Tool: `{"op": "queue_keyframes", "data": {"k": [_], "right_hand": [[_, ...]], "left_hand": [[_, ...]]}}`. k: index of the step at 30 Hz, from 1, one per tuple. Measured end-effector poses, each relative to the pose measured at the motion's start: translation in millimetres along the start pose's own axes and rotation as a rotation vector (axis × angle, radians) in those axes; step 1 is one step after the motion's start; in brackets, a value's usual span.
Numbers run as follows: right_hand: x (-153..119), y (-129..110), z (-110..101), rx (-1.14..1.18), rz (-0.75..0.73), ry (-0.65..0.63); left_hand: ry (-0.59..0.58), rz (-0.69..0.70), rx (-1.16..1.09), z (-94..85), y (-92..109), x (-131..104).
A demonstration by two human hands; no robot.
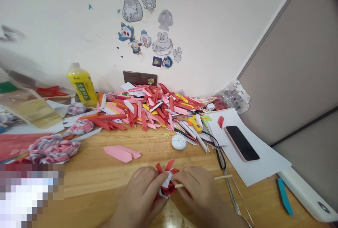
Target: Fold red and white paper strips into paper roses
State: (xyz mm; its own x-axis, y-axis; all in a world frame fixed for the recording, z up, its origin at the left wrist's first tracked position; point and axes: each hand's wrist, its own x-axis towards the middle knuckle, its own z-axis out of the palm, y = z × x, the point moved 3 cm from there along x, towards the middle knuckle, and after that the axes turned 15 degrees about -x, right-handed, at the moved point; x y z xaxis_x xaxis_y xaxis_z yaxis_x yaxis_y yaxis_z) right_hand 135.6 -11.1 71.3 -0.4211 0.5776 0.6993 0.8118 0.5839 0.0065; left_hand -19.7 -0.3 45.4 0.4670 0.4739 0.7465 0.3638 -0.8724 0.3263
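Between my two hands, low in the middle of the view, is a red and white folded-paper piece with red points sticking up at its top. My left hand is closed on its left side, thumb pressed on a white part. My right hand pinches its right side and also holds a thin wooden stick, whose pale tip shows beside the paper. Fingers hide much of the piece. Pink folded paper strips lie on the table just beyond my left hand.
A heap of folded paper strips lines the wall. Nearby are a yellow glue gun, white round case, phone on white paper, teal cutter, drink bottle, large bottle and pink-white paper chain.
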Motion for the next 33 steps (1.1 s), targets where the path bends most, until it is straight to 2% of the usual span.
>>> {"op": "queue_keyframes", "data": {"k": [6, 13, 18, 24, 33], "right_hand": [[1.3, -3.4, -4.0, -0.075, -0.067, 0.066], [0.0, -3.8, -1.5, -0.091, -0.079, 0.030], [2.9, -1.4, -1.9, -0.115, -0.031, 0.034], [3.1, 0.2, -0.7, -0.041, 0.007, 0.049], [-2.4, 5.7, 7.8, 0.043, 0.027, -0.049]], "left_hand": [[-0.013, -0.008, 0.001, 0.9, -0.8, -2.8], [-0.016, -0.009, -0.025, 1.9, -2.5, -4.5], [-0.015, -0.017, -0.027, 2.8, -3.9, -5.5], [0.001, -0.027, -0.041, 2.2, -2.2, -4.5], [-0.008, -0.059, -0.072, 3.2, -2.9, -5.9]]}}
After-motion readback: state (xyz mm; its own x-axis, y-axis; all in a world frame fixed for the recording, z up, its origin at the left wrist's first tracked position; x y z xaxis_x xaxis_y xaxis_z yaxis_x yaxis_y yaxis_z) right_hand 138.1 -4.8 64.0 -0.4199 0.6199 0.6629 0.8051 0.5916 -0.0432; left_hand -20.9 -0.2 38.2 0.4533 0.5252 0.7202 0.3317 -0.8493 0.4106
